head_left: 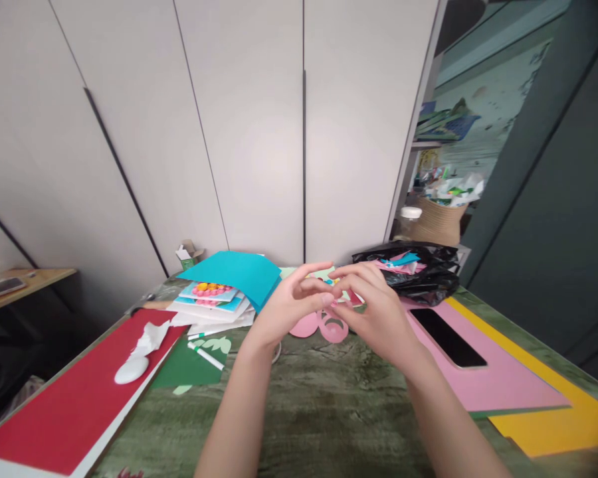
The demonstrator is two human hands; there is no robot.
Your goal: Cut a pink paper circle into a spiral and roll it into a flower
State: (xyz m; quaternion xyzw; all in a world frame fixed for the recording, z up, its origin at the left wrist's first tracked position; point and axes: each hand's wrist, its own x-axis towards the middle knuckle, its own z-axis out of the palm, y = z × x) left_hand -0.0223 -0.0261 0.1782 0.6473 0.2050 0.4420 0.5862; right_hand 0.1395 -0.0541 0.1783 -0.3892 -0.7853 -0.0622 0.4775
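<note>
My left hand [303,299] and my right hand [371,299] meet above the middle of the table, fingers curled and fingertips pinched close together. A trace of pink shows between the fingertips, but it is too small to make out. Just below and behind the hands lie pink paper cut-outs: a rounded piece [305,325] and a ring-like piece [333,330] with cut openings. Partly hidden behind the fingers is a pale sheet [288,271] with small coloured spots.
Blue sheets [229,269] top a stack of papers at the back left. Red paper [74,392] holds a white oval object [131,370]; a white marker [206,356] rests on green paper [179,372]. At right, a phone [448,337] lies on pink paper [513,382] before a black bag [431,275].
</note>
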